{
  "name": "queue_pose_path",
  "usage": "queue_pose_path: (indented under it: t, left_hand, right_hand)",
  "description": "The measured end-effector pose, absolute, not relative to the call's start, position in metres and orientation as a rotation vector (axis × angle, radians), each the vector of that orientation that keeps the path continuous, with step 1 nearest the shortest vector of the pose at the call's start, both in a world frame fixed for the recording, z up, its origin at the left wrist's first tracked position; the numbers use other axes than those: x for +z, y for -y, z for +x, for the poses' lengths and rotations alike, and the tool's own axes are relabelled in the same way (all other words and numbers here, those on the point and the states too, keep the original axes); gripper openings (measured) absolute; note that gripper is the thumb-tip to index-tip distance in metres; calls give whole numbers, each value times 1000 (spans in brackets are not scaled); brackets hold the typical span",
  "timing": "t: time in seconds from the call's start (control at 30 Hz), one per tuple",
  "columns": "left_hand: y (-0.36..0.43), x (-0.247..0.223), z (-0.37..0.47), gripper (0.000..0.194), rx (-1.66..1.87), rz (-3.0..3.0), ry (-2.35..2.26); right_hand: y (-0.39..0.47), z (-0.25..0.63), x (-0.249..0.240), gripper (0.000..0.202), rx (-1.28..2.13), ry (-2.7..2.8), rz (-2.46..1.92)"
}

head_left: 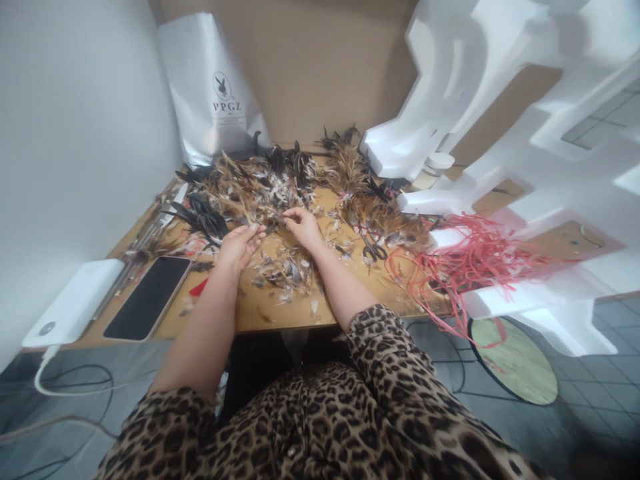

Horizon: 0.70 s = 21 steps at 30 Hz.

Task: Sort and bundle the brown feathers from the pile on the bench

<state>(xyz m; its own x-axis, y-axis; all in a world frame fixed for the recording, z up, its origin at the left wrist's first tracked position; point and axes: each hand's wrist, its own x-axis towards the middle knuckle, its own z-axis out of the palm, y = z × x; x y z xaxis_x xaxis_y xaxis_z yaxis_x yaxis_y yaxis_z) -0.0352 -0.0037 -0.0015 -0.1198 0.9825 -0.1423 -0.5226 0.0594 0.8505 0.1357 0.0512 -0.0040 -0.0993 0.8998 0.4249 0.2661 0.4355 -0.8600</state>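
Observation:
My left hand [243, 244] is closed in a pinch over the table, with what looks like a small feather at its fingertips. Close by on the right, my right hand [304, 228] has thumb and forefinger pressed together; whatever they hold is too small to make out. Just beyond both hands spreads a large heap of brown and white feathers [235, 183]. A bunch of black feathers [203, 217] lies left of my left hand. Loose feather bits [285, 270] are scattered on the table below my hands. Brown feather bundles [385, 220] lie to the right.
Black-handled scissors [374, 248] rest right of my hands, near tangled red strips [465, 260] draped over white foam pieces [540, 310]. At left lie a phone [149, 298] and a white power bank [75, 303] with a cable. A silver bag [213, 87] stands behind.

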Motion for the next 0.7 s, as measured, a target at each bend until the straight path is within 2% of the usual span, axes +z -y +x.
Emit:
queue_pose_path:
  t: [0.23, 0.7]
  left_hand:
    - [5, 0, -40, 6, 1276, 572, -768]
    - [4, -2, -43, 6, 1255, 534, -825]
  right_hand:
    - [-40, 132, -3, 14, 501, 1834, -938]
    - [-42, 137, -7, 19, 427, 1964, -972]
